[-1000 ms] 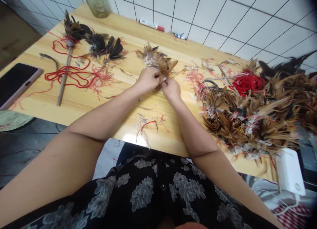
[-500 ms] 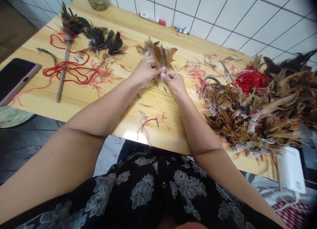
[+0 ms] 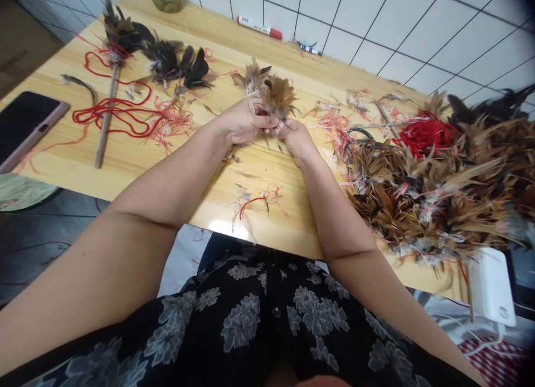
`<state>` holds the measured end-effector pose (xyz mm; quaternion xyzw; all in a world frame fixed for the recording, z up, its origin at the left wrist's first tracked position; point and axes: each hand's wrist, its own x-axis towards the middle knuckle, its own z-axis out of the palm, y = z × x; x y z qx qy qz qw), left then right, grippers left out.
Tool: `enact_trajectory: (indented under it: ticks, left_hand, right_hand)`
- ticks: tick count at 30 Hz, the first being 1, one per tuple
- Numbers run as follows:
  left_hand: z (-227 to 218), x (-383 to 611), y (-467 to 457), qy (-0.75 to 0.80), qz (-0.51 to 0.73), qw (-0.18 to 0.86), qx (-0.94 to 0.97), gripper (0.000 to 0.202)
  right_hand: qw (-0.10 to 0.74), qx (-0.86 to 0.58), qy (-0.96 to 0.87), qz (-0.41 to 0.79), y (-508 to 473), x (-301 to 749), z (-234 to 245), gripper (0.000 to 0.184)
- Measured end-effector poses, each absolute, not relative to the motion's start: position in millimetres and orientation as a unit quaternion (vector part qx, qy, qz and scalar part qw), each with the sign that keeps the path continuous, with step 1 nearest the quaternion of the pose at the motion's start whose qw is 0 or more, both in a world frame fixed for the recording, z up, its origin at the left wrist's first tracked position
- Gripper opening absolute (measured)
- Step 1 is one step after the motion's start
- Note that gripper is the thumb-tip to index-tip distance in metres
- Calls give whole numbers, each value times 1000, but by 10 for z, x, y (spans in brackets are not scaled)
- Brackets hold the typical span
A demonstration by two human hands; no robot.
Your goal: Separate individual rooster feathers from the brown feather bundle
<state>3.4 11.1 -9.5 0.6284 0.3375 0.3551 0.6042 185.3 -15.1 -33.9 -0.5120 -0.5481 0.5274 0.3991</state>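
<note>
Fanned away from us, warm brown at the tips and grayer toward a narrow base, a brown feather bunch (image 3: pixel 279 94) sits over the middle of the wooden table (image 3: pixel 292 219). Nearest us, a red thread scrap (image 3: pixel 252 199) lies by the front edge. At the right end we see a brown feather heap (image 3: pixel 422 194), with red yarn (image 3: pixel 427 136) behind it. A phone (image 3: pixel 28 125) rests near the front left corner; beside it, looped red cord (image 3: pixel 144 133) crosses a stick (image 3: pixel 103 139). A second bunch (image 3: pixel 252 77) lies just behind the first, partly hidden. A marker (image 3: pixel 258 27) lines the far edge. Our left hand (image 3: pixel 246 122), fingers curled, pinches the bunch's base; our right hand (image 3: pixel 296 139), thumb and finger drawn together, pinches there too, fingertips hiding the join.
</note>
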Motion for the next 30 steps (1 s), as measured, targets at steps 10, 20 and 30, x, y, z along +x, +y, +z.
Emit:
enact_trajectory:
  ticks: [10, 20, 30]
  left_hand:
    - [-71, 40, 144, 387, 323, 569, 650, 76]
    - [8, 50, 98, 362, 304, 603, 643, 72]
    - [490, -387, 35, 490, 294, 449, 687, 39]
  right_hand:
    - [397, -484, -560, 542, -321, 1805, -83, 61]
    - [360, -471, -549, 588, -305, 1910, -49, 58]
    - [403, -502, -457, 613, -237, 1859, -88, 54]
